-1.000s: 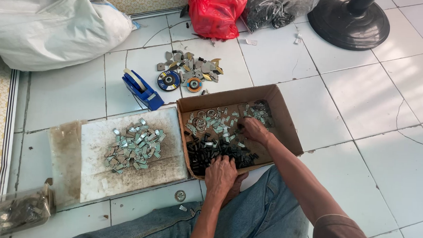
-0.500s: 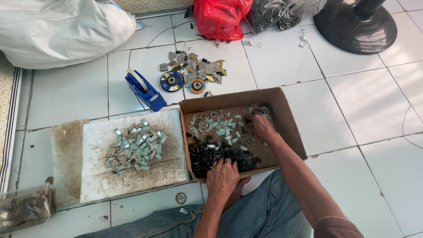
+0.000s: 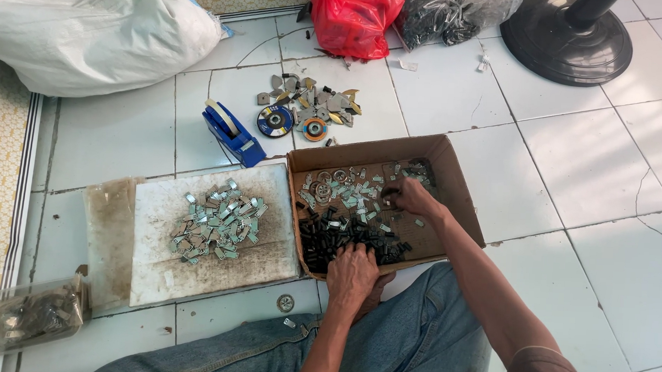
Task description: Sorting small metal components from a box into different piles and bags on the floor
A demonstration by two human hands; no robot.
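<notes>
Two hands in the open brown cardboard box on the white tiled floor. My right hand is at the far side of the box, on the loose silver metal clips; fingers curled down onto them, looks like a pinch on one or two, but I can't tell exactly what's between them. My left hand sits at the near edge, fingers bent and pressed together on the pile of small black parts; whether anything is gripped, can't tell.

Judgement on doing this well: pick silver pieces off the top rather than digging, so black bits don't get dragged into the silver side. Keep the left hand steadying the near wall of the box so it doesn't slide on the tiles.

Just left of the box, touching it: stained white board carrying a heap of silver clips. Beyond that, a blue tape dispenser, two round grinding discs and a scatter of grey metal offcuts. Further out: red plastic bag, big white sack, black round fan base. Near left, clear plastic bag of metal parts. My blue jeans at the bottom.
</notes>
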